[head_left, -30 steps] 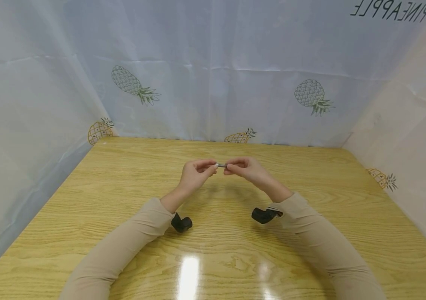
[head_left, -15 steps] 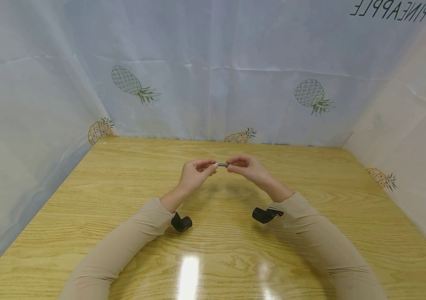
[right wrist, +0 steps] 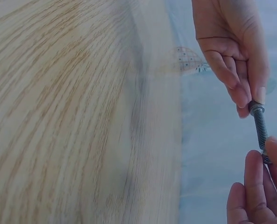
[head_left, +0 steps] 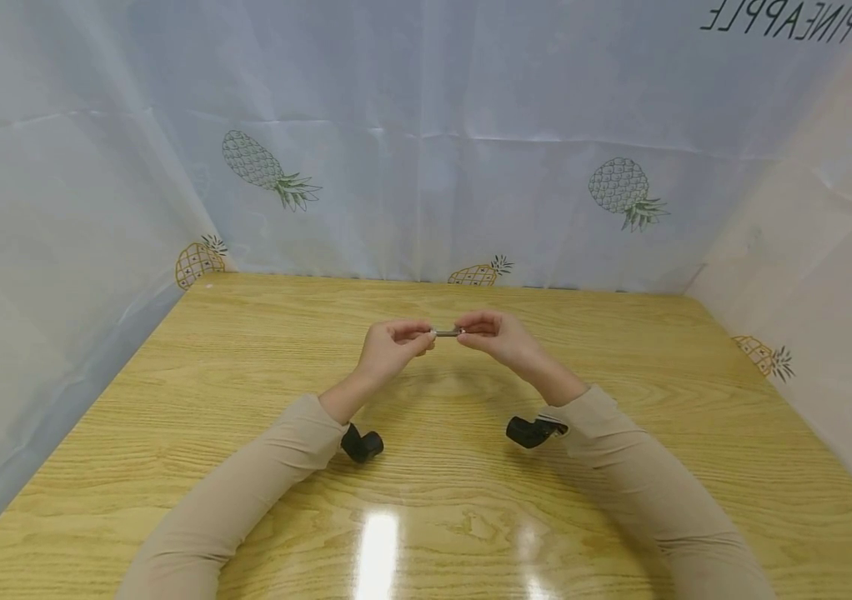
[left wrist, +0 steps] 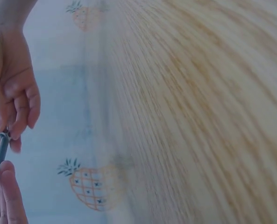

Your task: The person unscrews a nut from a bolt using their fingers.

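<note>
A grey metal bolt (right wrist: 259,125) with a threaded shank is held in the air between my two hands. Its head is pinched between the thumb and fingers of my left hand (head_left: 390,348), at the top in the right wrist view. At the bolt's other end, my right hand (head_left: 503,340) pinches a small metal nut (right wrist: 266,157) that sits on the thread. The left wrist view shows the nut (left wrist: 5,135) at the right hand's fingertips, partly covered. Between the hands the bare shank (head_left: 446,333) lies nearly level in the head view.
The wooden table (head_left: 441,492) spreads below both hands. A pale curtain (head_left: 426,192) with printed pineapples hangs behind it and at the sides. Black wrist-worn devices (head_left: 534,431) stick out below both sleeves.
My right hand has shifted slightly to the right, and more of the bolt's shank shows between the hands. The left hand has stayed almost in place, its grip unchanged.
</note>
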`<state>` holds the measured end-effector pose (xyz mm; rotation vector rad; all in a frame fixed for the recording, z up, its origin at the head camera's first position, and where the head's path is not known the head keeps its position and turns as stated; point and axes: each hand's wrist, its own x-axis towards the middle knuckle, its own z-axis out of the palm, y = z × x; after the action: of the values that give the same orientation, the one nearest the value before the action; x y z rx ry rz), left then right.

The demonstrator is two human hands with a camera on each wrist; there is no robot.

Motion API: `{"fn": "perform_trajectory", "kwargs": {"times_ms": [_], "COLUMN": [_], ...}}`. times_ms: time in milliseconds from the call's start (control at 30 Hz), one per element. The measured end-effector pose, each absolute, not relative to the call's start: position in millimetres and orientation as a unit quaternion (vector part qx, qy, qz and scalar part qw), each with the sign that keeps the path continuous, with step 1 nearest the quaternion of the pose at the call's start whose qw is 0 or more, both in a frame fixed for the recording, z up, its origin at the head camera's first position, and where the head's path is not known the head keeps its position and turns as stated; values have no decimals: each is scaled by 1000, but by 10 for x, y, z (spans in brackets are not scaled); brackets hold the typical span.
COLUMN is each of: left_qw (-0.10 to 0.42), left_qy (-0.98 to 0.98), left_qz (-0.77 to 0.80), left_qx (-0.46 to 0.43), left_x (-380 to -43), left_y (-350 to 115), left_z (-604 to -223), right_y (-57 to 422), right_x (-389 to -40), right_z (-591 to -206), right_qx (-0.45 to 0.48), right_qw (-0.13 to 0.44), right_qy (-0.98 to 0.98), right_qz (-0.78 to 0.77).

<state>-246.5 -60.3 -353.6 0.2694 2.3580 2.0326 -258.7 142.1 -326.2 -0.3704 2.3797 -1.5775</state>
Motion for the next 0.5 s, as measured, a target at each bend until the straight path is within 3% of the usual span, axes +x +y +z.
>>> {"fn": "perform_trajectory", "kwargs": {"times_ms": [500], "left_qw": [56], "left_qy": [781], "left_qz": [620], "left_qx": [59], "left_x": [-2528], "left_y": [-644], "left_z": [-3553], "right_y": [1515], "right_x": [-2622], "right_z": [-3367], "right_qx": [-132], "right_qw": [126], "right_qy": [829], "right_qz": [-528]}}
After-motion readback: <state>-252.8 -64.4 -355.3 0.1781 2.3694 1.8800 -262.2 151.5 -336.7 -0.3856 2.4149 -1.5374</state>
